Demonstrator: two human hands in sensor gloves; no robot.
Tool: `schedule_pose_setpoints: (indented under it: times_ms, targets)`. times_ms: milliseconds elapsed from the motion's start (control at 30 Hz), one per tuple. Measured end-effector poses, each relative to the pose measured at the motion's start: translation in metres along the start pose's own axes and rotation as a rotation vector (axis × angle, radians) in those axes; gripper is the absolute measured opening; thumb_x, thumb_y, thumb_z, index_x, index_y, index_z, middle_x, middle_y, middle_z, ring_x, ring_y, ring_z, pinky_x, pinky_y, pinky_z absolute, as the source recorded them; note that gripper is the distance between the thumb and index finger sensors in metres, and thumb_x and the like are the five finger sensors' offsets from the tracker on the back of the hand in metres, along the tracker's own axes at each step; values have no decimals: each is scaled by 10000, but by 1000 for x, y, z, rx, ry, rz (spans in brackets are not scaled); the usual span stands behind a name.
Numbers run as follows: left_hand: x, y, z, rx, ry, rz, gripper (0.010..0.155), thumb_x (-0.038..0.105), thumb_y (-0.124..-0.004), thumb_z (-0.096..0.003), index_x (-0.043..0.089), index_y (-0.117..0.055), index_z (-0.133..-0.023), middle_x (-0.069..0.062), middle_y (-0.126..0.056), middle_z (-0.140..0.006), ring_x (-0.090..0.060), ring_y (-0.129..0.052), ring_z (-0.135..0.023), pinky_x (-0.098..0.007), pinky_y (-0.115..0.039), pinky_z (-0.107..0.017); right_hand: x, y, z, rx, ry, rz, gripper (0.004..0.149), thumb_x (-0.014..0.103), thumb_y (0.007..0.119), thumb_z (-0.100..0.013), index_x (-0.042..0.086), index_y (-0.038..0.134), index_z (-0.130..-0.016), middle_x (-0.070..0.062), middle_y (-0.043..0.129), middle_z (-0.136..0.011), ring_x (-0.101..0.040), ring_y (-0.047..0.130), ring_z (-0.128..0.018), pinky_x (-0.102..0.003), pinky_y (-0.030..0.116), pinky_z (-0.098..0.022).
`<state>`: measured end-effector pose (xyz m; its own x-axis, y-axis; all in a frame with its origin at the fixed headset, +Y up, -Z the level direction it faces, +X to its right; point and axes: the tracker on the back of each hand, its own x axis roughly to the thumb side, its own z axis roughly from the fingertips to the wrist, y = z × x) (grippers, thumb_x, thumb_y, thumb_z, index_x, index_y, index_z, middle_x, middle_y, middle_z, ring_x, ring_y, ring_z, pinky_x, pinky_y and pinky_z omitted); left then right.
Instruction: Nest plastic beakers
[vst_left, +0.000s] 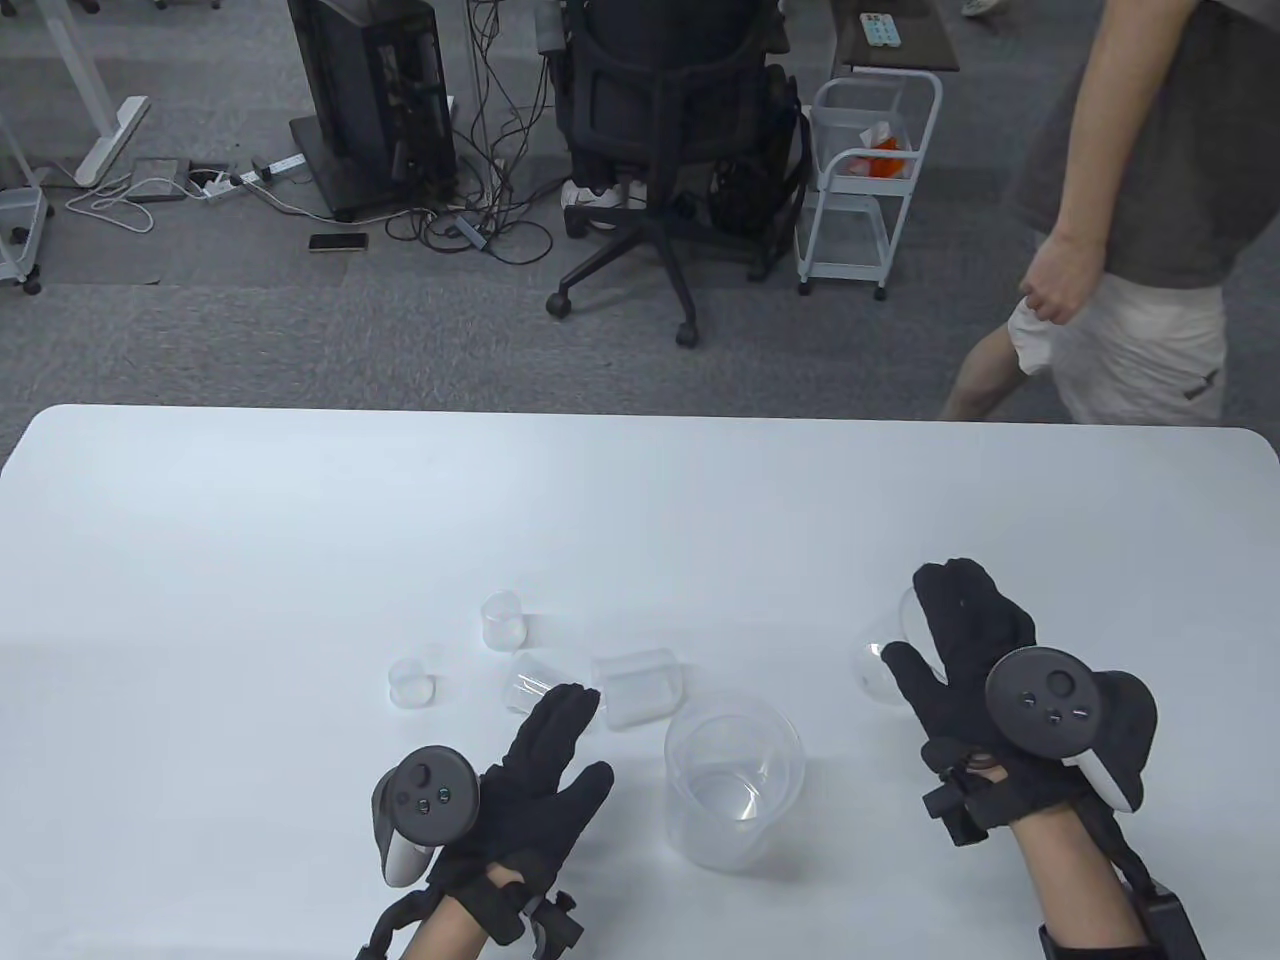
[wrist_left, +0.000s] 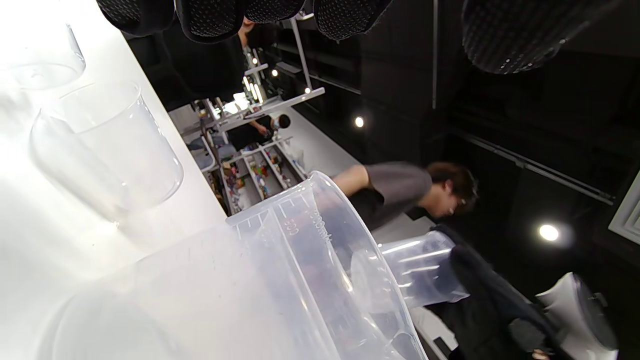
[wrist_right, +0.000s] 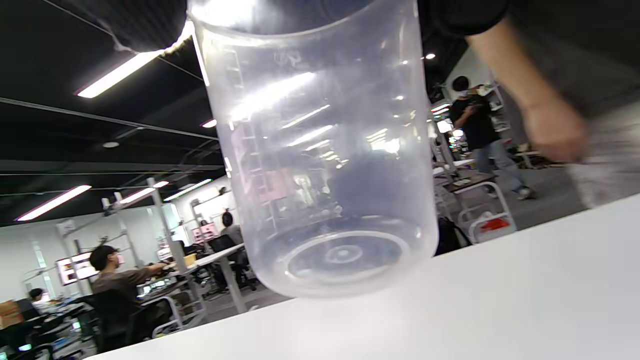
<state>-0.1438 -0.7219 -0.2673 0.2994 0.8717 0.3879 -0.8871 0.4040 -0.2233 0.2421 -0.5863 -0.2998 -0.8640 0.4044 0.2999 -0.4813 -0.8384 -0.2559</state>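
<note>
Several clear plastic beakers are on the white table (vst_left: 300, 520). The largest beaker (vst_left: 735, 780) stands upright in front, between my hands, and fills the lower left wrist view (wrist_left: 300, 285). A medium beaker (vst_left: 640, 687) lies on its side behind it. Three small beakers (vst_left: 503, 620) (vst_left: 411, 683) (vst_left: 528, 685) sit to the left. My right hand (vst_left: 915, 615) grips another beaker (vst_left: 875, 672) from above; in the right wrist view (wrist_right: 320, 165) its base is close to the table. My left hand (vst_left: 590, 735) is open and empty, with its fingertips beside the nearest small beaker.
A person (vst_left: 1130, 220) walks past the table's far right corner. An office chair (vst_left: 670, 150), a white cart (vst_left: 870, 170) and cables are on the floor beyond the far edge.
</note>
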Motion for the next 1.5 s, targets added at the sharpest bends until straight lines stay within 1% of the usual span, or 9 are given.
schedule_pose_setpoints:
  times_ms: [200,400,533,733,900,1000,1133,1300,1500]
  targets:
    - [0,0,0,-3,1,1,770,621,-638,-490,160,-424,-1068,-218,-322,-1112,-536,-505,-984,-642,-559,-660,44,8,6,32,-129,-31,723,526,727,-489,126,473,-1035,-222,439,-1134,-496,561,-960,-589,574,-650]
    - [0,0,0,1,2,0,770,621,-637,-490,162,-421,-1068,-220,-319,-1112,-536,-501,-985,-644,-553,-662,73,33,16,96,-223,-46,723,525,726,-489,125,472,-1036,-222,438,-1135,-497,558,-961,-590,572,-650]
    - [0,1,0,5,3,5,769,618,-639,-490,159,-421,-1068,-219,-316,-1112,-529,-497,-989,-638,-551,-668,79,51,22,143,-243,-48,723,526,725,-489,129,471,-1037,-218,436,-1136,-495,556,-962,-592,568,-651]
    - [-1,7,-1,14,3,-19,770,611,-647,-489,155,-423,-1067,-209,-318,-1113,-522,-502,-988,-613,-548,-681,78,71,28,189,-247,-37,732,532,725,-488,123,466,-1036,-217,432,-1136,-493,551,-963,-594,561,-652]
    - [4,14,-7,0,21,-144,764,596,-662,-492,159,-417,-1069,-202,-308,-1116,-519,-484,-995,-602,-530,-692,77,83,34,219,-251,-14,746,545,730,-483,121,464,-1036,-216,438,-1134,-489,555,-963,-596,558,-653]
    - [9,20,-14,-24,36,-265,767,586,-675,-491,155,-413,-1068,-188,-320,-1119,-508,-490,-1000,-587,-526,-701,76,87,36,227,-255,4,753,553,731,-480,121,463,-1036,-215,442,-1133,-488,560,-959,-599,554,-653]
    - [14,24,-29,-99,74,-433,765,568,-694,-491,161,-402,-1068,-159,-329,-1124,-487,-485,-1012,-578,-510,-713,72,90,37,233,-248,-3,761,559,731,-478,121,458,-1037,-220,437,-1133,-490,553,-962,-603,549,-655]
    - [15,20,-52,-202,145,-597,758,547,-723,-481,179,-409,-1064,-132,-342,-1127,-470,-488,-1017,-570,-494,-722,65,88,42,237,-227,-42,766,563,729,-477,120,454,-1038,-219,424,-1137,-494,538,-967,-608,537,-659]
    - [6,8,-74,-287,204,-772,768,528,-755,-466,173,-414,-1057,-135,-358,-1118,-461,-520,-995,-554,-516,-707,52,78,48,183,-200,-111,760,559,731,-477,118,462,-1035,-213,441,-1134,-489,549,-966,-605,542,-660]
